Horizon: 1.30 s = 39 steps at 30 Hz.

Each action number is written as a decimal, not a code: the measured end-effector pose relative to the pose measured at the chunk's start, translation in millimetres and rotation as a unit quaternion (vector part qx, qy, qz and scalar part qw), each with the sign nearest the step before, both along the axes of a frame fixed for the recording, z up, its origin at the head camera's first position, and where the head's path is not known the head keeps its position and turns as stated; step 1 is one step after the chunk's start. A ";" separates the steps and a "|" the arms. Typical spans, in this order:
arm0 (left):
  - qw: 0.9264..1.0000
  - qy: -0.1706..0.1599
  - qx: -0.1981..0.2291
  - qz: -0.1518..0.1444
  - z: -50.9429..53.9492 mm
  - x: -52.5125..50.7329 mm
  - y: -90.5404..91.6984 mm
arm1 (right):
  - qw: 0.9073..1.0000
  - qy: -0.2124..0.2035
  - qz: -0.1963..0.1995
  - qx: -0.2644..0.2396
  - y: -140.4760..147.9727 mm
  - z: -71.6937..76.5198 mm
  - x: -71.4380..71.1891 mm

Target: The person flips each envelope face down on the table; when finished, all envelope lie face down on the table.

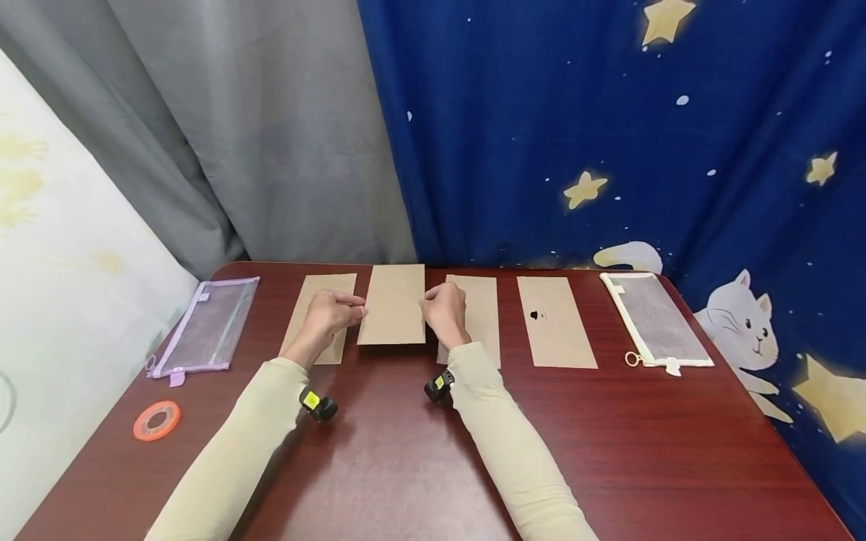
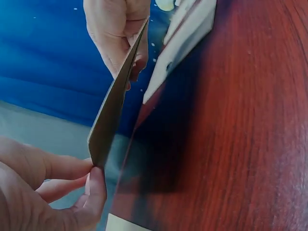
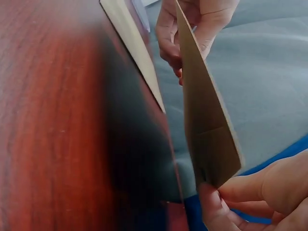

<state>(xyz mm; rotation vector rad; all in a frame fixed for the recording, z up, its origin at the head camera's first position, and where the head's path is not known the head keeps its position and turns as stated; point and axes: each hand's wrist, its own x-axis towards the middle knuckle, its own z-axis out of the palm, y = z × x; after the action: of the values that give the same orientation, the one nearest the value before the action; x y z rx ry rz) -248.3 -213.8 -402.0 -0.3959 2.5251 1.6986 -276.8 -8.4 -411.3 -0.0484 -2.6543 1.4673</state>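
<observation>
The left hand pinches one long side of a flat tan rectangle of paper or card between thumb and fingers. The right hand pinches the other side the same way. The rectangle is between the hands, lifted off the shiny dark red table. A plain tan paper rectangle lies below the left hand, and another one is partly behind the right hand. Farther to the right hand's right is a tan paper rectangle with a small black mark, and past that a see-through mesh zip pouch with white edges. Well left of the left hand is a see-through mesh zip pouch with purple edges. Both pouches lie flat; I can't tell if anything is inside. Nearer to me than that pouch is a round orange ring.
</observation>
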 end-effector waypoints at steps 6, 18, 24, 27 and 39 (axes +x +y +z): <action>0.998 0.009 -0.066 -0.011 -10.0 -0.6 0.7 | 1.000 -0.018 -0.002 0.008 -5.1 -8.8 1.5; 0.964 0.061 -0.253 -0.051 -18.2 -0.5 7.7 | 0.995 0.008 0.053 0.087 -11.0 -20.8 1.1; 0.953 0.057 -0.291 -0.061 -16.4 -1.2 11.6 | 0.987 0.038 0.058 0.143 -14.9 -20.8 -1.2; 0.949 0.061 -0.303 -0.063 -14.3 -4.4 12.5 | 0.985 0.042 0.066 0.153 -14.8 -16.7 -4.7; 0.993 0.030 -0.098 -0.058 3.1 3.1 28.1 | 0.994 -0.048 0.095 0.013 77.9 8.2 10.1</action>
<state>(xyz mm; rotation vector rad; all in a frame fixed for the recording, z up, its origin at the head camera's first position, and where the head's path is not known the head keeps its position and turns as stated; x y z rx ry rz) -245.2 -185.7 -398.9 -0.2094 2.7098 1.4483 -266.6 69.5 -403.1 0.1432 -2.8236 1.5183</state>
